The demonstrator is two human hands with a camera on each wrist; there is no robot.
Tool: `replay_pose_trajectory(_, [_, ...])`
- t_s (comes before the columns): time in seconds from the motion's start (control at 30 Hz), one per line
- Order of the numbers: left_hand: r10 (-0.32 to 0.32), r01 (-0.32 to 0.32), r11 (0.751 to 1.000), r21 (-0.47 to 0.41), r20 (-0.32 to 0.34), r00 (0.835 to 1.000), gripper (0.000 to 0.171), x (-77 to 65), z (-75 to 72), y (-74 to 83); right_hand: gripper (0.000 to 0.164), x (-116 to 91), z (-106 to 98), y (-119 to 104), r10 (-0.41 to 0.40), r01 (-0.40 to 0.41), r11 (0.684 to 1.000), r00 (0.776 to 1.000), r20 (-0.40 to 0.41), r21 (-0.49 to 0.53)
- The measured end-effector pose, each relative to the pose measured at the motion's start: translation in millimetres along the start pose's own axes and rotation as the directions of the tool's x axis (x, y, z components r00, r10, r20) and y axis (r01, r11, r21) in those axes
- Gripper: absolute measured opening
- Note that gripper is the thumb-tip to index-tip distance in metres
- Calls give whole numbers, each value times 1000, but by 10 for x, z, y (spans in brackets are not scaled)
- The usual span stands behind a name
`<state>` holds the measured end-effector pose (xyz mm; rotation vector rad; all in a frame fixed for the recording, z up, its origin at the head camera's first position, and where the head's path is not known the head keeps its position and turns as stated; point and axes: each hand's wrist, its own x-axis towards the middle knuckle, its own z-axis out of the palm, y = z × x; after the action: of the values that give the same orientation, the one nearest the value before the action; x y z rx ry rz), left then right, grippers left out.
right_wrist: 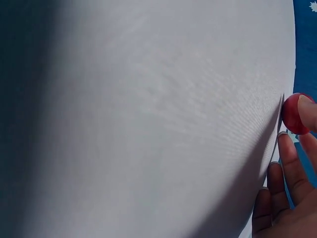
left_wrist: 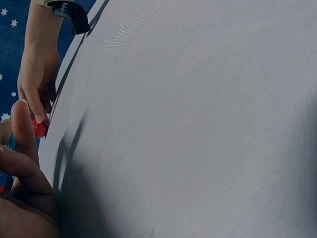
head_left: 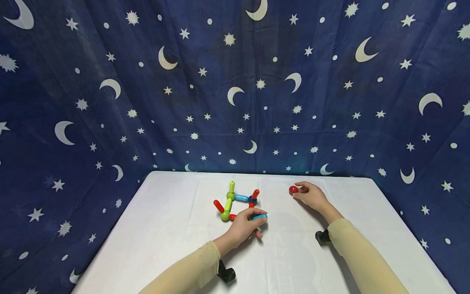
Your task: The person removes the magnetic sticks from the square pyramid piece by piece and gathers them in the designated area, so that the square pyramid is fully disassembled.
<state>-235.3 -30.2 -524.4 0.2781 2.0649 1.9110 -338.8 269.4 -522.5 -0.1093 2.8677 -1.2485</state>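
Observation:
My left hand point(head_left: 243, 225) pinches a light blue rod point(head_left: 260, 217) between thumb and forefinger, at the near right corner of a rod-and-ball construction. That frame has a lime green ball point(head_left: 225, 216), a second lime ball point(head_left: 230, 196), a dark blue ball point(head_left: 252, 199), and lime, red and blue rods joining them. Short rods, one lime point(head_left: 232, 187) and two red, stick up from its corners. The hand covers the near right corner. Apart from it, to the right, my right hand point(head_left: 315, 199) grips a red ball point(head_left: 293, 190) with thumb and fingers, close over the table.
A white-covered table point(head_left: 165, 228) lies under everything, its far edge against a dark blue curtain point(head_left: 220, 114) with moons and stars. Black wrist camera mounts sit below the left sleeve point(head_left: 198, 261) and right sleeve point(head_left: 360, 253).

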Motion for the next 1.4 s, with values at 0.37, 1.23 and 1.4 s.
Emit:
replay_pose_trajectory(0.37, [-6,6,1000,4,-2,1000,39,-92,-52,-17,54,-194,-70,-121,-62,64,997,997,-55,40])
replay_pose_trajectory(1.23, [102,-84,858,506,-8,995,32,-106,-398,-28,42,-927,886,-966,231,-380,600,925,302,704])
replay_pose_trajectory(1.4, [112,-79,863,500,-38,993,30,-92,-196,-9,42,-835,869,-940,263,-393,542,919,293,743])
